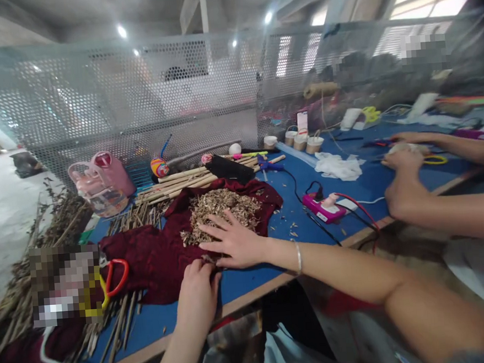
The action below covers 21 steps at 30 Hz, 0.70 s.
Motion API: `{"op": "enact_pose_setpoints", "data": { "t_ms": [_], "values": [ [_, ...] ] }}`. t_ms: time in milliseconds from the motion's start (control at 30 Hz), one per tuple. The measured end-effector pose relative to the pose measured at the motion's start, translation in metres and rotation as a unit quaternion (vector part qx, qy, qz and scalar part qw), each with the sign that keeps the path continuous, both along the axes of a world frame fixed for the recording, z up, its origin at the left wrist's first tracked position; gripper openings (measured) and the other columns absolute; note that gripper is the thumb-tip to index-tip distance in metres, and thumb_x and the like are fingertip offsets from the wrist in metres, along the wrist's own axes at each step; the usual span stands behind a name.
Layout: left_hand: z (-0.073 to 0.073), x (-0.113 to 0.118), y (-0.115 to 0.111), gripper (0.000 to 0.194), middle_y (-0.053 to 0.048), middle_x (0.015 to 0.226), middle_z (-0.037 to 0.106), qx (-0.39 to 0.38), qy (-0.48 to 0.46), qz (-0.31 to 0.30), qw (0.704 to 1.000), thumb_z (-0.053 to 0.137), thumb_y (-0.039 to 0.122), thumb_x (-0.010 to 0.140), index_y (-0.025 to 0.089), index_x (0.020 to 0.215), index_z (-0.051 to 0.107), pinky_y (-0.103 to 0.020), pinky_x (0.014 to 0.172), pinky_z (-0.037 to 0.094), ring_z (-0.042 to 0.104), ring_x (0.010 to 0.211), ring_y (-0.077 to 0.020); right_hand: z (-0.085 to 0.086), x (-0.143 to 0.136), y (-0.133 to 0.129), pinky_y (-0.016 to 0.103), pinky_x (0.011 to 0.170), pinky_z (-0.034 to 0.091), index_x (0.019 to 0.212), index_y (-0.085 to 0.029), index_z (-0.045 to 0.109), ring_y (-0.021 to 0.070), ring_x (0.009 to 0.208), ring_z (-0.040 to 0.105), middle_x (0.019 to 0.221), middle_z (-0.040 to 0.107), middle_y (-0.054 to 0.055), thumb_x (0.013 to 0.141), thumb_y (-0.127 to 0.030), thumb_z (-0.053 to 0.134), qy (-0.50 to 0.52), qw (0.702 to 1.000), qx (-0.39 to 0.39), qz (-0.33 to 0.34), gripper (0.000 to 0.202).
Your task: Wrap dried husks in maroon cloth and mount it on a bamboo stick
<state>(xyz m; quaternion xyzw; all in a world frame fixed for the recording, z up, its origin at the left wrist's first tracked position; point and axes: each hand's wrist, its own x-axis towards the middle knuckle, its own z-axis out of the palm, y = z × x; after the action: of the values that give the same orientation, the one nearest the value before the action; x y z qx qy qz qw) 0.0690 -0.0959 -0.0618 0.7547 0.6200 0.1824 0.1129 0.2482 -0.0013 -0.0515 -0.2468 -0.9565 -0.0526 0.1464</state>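
Note:
A heap of dry brown plant chips (222, 205) lies on a dark red cloth (143, 255) spread over the blue table. My right hand (238, 242), with a thin bracelet at the wrist, rests palm down with fingers spread at the heap's near edge. Just left of it, my left hand (197, 287) has its fingers pressed together at the cloth's near edge; a small dark bit shows by its fingertips, too small to name.
Scissors with red and yellow handles (116, 277) and dry stalks (123, 322) lie at left. Behind are wooden sticks (192, 179) and a pink bag (115, 176). A purple power strip (324, 208) and another person's hands (406, 156) are at right.

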Motion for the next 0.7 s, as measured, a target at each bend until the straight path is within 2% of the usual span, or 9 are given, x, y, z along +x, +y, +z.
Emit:
{"op": "enact_pose_setpoints", "data": {
  "t_ms": [67,167,233,333,433,533,600,700],
  "values": [
    [-0.015,-0.001,-0.004,0.019,-0.01,0.097,0.062,0.029,-0.018,0.012,0.999,0.052,0.021,0.09,0.015,0.094,0.069,-0.038,0.087,0.047,0.056,0.094,-0.0251,-0.006,-0.017,0.013,0.066,0.11,0.005,0.131,-0.029,0.055,0.0361,0.142,0.021,0.152,0.036,0.007,0.093,-0.044,0.046,-0.037,0.999,0.016,0.033,0.042],
    [-0.023,-0.004,0.002,0.021,-0.009,0.097,0.063,0.052,-0.045,0.017,0.998,0.051,0.02,0.09,0.015,0.097,0.07,-0.036,0.087,0.047,0.057,0.093,-0.0238,-0.012,-0.032,0.043,0.068,0.109,0.008,0.125,-0.027,0.06,0.0357,0.14,0.027,0.147,0.044,0.007,0.096,-0.036,0.041,-0.042,0.999,0.024,-0.003,0.036],
    [-0.021,-0.006,0.008,0.022,-0.009,0.096,0.064,0.048,-0.039,0.025,0.998,0.049,0.019,0.091,0.015,0.101,0.068,-0.037,0.088,0.047,0.057,0.092,-0.0241,-0.01,-0.038,0.056,0.068,0.109,0.01,0.126,-0.027,0.06,0.036,0.14,0.028,0.146,0.045,0.007,0.096,-0.037,0.043,-0.039,0.999,0.014,-0.029,0.036],
    [-0.009,-0.015,0.012,0.024,-0.009,0.091,0.064,-0.002,0.004,0.014,1.0,0.045,0.018,0.092,0.015,0.092,0.069,-0.037,0.086,0.046,0.058,0.09,-0.0246,0.001,-0.033,0.057,0.068,0.109,0.01,0.136,-0.027,0.051,0.037,0.141,0.024,0.151,0.037,0.008,0.094,-0.048,0.044,-0.005,0.999,-0.011,-0.044,0.048],
    [0.005,-0.028,0.01,0.026,-0.009,0.089,0.064,-0.08,0.037,0.013,0.996,0.043,0.017,0.093,0.015,0.086,0.068,-0.035,0.086,0.045,0.059,0.09,-0.0238,0.013,-0.006,0.046,0.061,0.113,0.012,0.143,-0.023,0.041,0.0333,0.143,0.021,0.153,0.033,0.01,0.093,-0.055,0.04,0.105,0.988,-0.037,-0.108,0.059],
    [0.015,-0.039,0.006,0.023,-0.008,0.091,0.064,-0.133,0.039,0.014,0.99,0.045,0.017,0.092,0.017,0.086,0.067,-0.031,0.086,0.044,0.06,0.093,-0.0223,0.014,0.035,0.031,0.05,0.113,0.025,0.143,-0.014,0.037,0.0306,0.14,0.029,0.15,0.036,0.017,0.095,-0.051,0.037,0.182,0.949,-0.089,-0.241,0.061],
    [0.019,-0.041,0.005,0.022,-0.007,0.092,0.064,-0.149,0.037,0.006,0.988,0.046,0.018,0.092,0.019,0.085,0.067,-0.03,0.084,0.043,0.06,0.094,-0.0214,0.011,0.06,0.018,0.048,0.106,0.036,0.138,-0.01,0.042,0.0342,0.13,0.042,0.141,0.044,0.022,0.089,-0.054,0.048,0.13,0.93,-0.141,-0.312,0.066],
    [0.022,-0.04,0.008,0.021,-0.006,0.092,0.065,-0.157,0.055,-0.001,0.986,0.047,0.019,0.092,0.019,0.085,0.067,-0.03,0.084,0.043,0.061,0.095,-0.0216,0.008,0.083,-0.001,0.046,0.092,0.044,0.118,-0.016,0.057,0.035,0.109,0.056,0.118,0.06,0.018,0.075,-0.056,0.066,-0.002,0.925,-0.183,-0.333,0.059]
  ]
}}
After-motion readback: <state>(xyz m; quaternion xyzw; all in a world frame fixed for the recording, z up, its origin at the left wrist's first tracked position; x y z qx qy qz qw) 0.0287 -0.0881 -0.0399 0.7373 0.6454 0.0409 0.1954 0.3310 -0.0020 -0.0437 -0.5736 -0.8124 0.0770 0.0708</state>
